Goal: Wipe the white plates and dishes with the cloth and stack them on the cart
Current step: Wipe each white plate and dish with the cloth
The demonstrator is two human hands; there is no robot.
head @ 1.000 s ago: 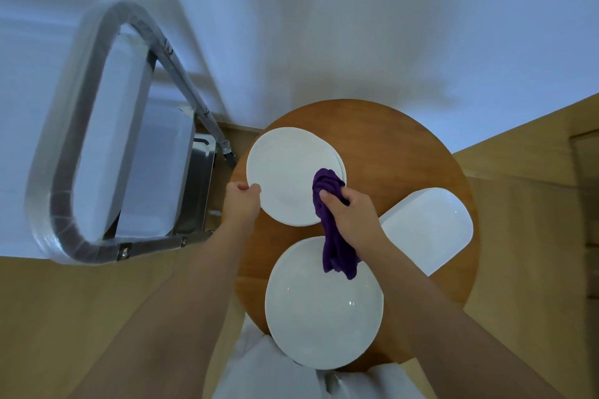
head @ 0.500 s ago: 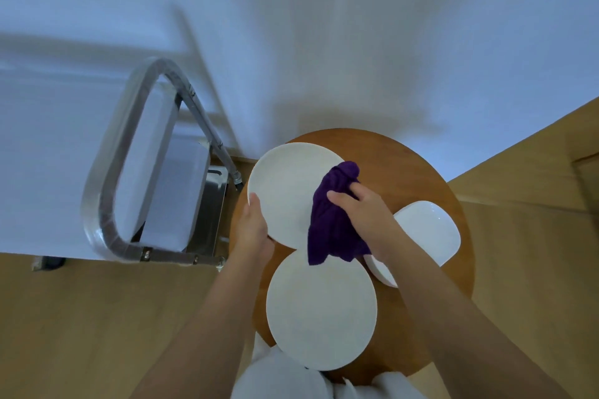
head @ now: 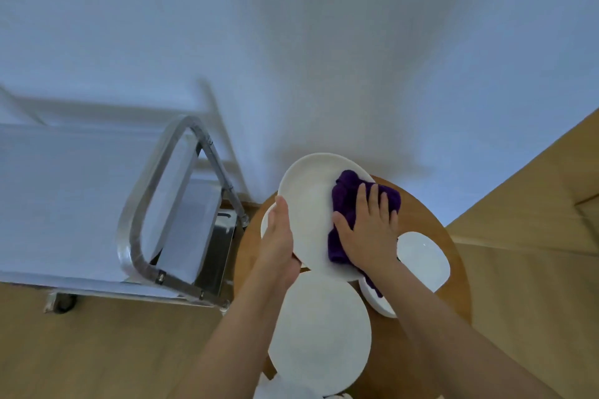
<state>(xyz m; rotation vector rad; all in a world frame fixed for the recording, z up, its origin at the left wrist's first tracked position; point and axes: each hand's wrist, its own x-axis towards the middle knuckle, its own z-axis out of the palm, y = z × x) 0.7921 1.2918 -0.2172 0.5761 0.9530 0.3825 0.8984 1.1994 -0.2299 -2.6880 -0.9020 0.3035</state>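
No legible text, labels, brands, numbers or signs found on any surface in view; all visible surfaces plain and unmarked as far as discernible

The left hand (head: 278, 238) grips a plate's edge, thumb on top. The right hand (head: 368, 230) lies flat, fingers straight and spread, pressing down on a cloth

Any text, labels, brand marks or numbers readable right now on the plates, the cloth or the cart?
None. No readable text in the head view.
Raised plate: plain white, no mark visible.
Cloth: plain purple, no tag visible.
Cart: bare metal frame, blurred, no label visible.
Other plates and dish on the table: plain white faces.
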